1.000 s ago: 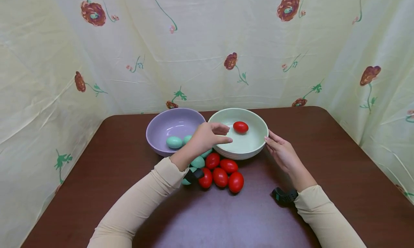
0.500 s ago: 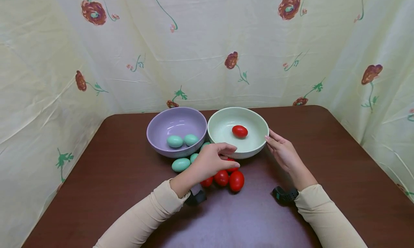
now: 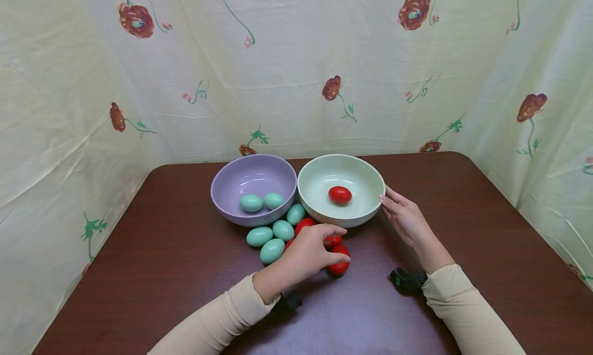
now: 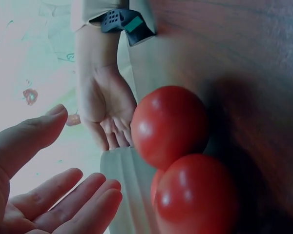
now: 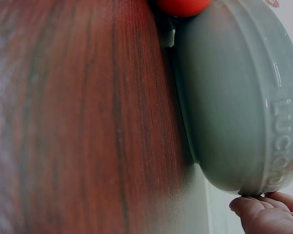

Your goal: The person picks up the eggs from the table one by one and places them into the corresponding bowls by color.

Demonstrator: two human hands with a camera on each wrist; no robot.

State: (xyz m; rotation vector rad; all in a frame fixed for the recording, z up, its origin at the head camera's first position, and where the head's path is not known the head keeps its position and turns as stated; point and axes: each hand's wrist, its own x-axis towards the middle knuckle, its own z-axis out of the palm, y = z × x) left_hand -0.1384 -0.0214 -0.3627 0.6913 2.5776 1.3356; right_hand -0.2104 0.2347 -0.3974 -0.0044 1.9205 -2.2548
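My left hand point(image 3: 309, 249) hovers over the red eggs in front of the bowls, its thumb and fingers spread apart with nothing between them. One red egg point(image 3: 339, 260) shows by the thumb; others are partly hidden behind the hand. In the left wrist view two red eggs stand out, the upper egg point(image 4: 171, 127) being farther off. A pale green bowl point(image 3: 334, 216) contains a single red egg point(image 3: 340, 195). At that bowl's right side my right hand point(image 3: 407, 224) holds it, thumb at the rim and fingers against the outer wall point(image 5: 224, 97).
A purple bowl point(image 3: 231, 182) with two mint-green eggs point(image 3: 251, 203) in it stands left of the pale green one. Several mint-green eggs point(image 3: 272, 251) lie loose before it, beside the red ones. A flowered cloth point(image 3: 278, 61) hangs behind the dark wooden table point(image 3: 162, 242).
My left hand has come away from above the pale green bowl, down toward me to the red eggs. The red egg inside that bowl has rolled slightly nearer. My right hand keeps its place.
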